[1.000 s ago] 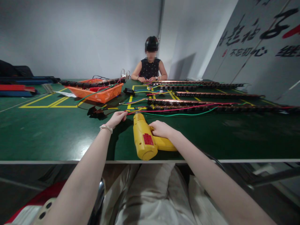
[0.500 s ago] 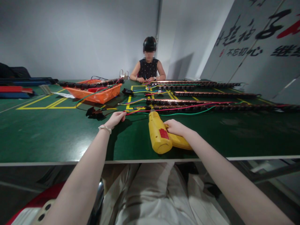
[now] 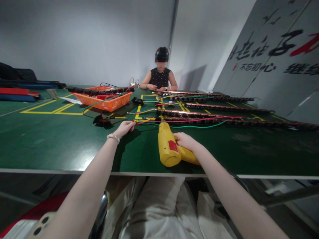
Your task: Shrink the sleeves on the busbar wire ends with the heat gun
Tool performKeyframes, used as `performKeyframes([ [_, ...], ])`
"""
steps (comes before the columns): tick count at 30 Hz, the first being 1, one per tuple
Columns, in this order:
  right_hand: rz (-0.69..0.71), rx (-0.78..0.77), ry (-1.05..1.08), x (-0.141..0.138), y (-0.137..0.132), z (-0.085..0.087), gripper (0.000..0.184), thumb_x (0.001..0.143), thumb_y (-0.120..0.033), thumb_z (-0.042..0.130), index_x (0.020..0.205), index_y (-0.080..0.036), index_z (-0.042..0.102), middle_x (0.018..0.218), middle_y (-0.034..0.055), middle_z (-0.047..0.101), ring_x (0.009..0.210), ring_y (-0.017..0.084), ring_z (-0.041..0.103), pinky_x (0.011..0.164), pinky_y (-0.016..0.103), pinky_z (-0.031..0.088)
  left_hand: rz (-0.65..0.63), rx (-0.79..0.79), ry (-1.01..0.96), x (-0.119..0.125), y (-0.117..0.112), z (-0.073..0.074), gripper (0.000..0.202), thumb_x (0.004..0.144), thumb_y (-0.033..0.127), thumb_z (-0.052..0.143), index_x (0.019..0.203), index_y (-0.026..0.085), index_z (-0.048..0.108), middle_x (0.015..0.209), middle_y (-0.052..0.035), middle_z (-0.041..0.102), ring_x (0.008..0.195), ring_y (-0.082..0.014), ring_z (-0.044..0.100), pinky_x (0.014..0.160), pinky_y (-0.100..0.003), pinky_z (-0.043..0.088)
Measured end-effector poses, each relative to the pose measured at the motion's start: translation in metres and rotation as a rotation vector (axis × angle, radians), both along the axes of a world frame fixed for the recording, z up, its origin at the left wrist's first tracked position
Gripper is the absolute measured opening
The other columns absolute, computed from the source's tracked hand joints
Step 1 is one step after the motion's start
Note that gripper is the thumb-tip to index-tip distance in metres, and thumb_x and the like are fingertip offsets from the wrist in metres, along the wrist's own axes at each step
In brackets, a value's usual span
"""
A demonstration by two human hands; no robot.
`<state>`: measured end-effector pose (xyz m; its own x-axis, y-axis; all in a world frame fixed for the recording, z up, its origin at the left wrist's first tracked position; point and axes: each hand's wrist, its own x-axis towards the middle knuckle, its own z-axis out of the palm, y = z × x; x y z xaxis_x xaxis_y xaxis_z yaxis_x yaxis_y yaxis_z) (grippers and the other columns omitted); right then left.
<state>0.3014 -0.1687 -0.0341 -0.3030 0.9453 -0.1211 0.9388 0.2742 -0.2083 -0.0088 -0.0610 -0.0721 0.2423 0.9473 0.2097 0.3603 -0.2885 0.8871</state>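
Observation:
My right hand [image 3: 185, 141] is closed round the handle of a yellow heat gun [image 3: 168, 148] that lies on the green table [image 3: 50, 142], its nozzle pointing away from me toward a bundle of coloured wires [image 3: 147, 121]. Left of it, my left hand [image 3: 124, 127] pinches the near end of a red wire from that bundle. A bead bracelet sits on my left wrist. The wires run right to long dark strips [image 3: 211, 114] laid across the table.
An orange tray [image 3: 104, 101] holding strips and wires stands at the back left, with a black connector [image 3: 102, 121] in front of it. A person sits at the far side [image 3: 160, 76], hands on the table. Yellow lines mark the tabletop. A lettered board leans at the right.
The heat gun in my right hand has shifted right, from beside my left hand to a spot further right. My left hand keeps its pinch on the wire.

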Motion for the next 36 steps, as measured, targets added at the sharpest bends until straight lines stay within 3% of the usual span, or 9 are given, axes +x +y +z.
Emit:
performKeyframes([
  [15,0.16,0.092,-0.083,-0.094,-0.004,0.013,0.03,0.089,-0.039,0.054,0.11,-0.017,0.058,0.112,0.0064,0.061,0.1,0.019,0.059,0.087,0.041,0.048,0.053,-0.022,-0.028,0.004,-0.004,0.003,0.04,0.069,0.055,0.055,0.053,0.019,0.051,0.049,0.0013,0.049,0.05,-0.0116,0.043,0.052,-0.025,0.035],
  [19,0.186,0.132,-0.068,-0.108,-0.006,0.013,0.023,0.086,-0.028,0.054,0.105,-0.019,0.061,0.109,0.0083,0.065,0.102,0.022,0.06,0.085,0.035,0.046,0.035,-0.079,-0.066,0.002,-0.001,0.0,0.048,0.06,0.063,0.061,0.063,0.016,0.057,0.053,0.002,0.053,0.051,-0.0115,0.045,0.05,-0.024,0.035],
  [22,0.197,0.162,-0.048,-0.11,-0.007,0.013,0.025,0.08,-0.02,0.053,0.102,-0.021,0.063,0.106,0.0095,0.067,0.101,0.024,0.063,0.079,0.03,0.045,0.03,-0.114,-0.079,0.003,-0.006,0.003,0.054,0.056,0.068,0.062,0.068,0.015,0.059,0.056,0.0018,0.055,0.052,-0.0114,0.046,0.05,-0.024,0.035],
  [27,0.218,0.17,-0.01,-0.104,-0.009,0.012,0.026,0.078,-0.023,0.052,0.101,-0.023,0.063,0.107,0.0081,0.068,0.099,0.024,0.064,0.073,0.029,0.044,0.032,-0.129,-0.092,0.005,-0.014,0.01,0.061,0.05,0.072,0.064,0.072,0.015,0.061,0.058,0.001,0.057,0.054,-0.0123,0.047,0.052,-0.025,0.036],
  [32,0.228,0.155,0.015,-0.095,-0.009,0.011,0.022,0.077,-0.026,0.053,0.097,-0.025,0.064,0.104,0.0057,0.069,0.096,0.023,0.064,0.068,0.026,0.042,0.052,-0.104,-0.034,0.002,-0.012,0.009,0.056,0.057,0.07,0.061,0.072,0.016,0.062,0.058,0.0006,0.056,0.055,-0.0131,0.047,0.053,-0.025,0.035],
  [36,0.208,0.141,0.024,-0.084,-0.009,0.009,0.022,0.078,-0.027,0.053,0.097,-0.026,0.064,0.103,0.0042,0.069,0.097,0.022,0.064,0.067,0.025,0.041,0.049,-0.021,0.004,0.001,-0.01,0.007,0.044,0.066,0.061,0.058,0.059,0.018,0.056,0.052,0.0011,0.052,0.053,-0.0126,0.045,0.054,-0.025,0.035],
])
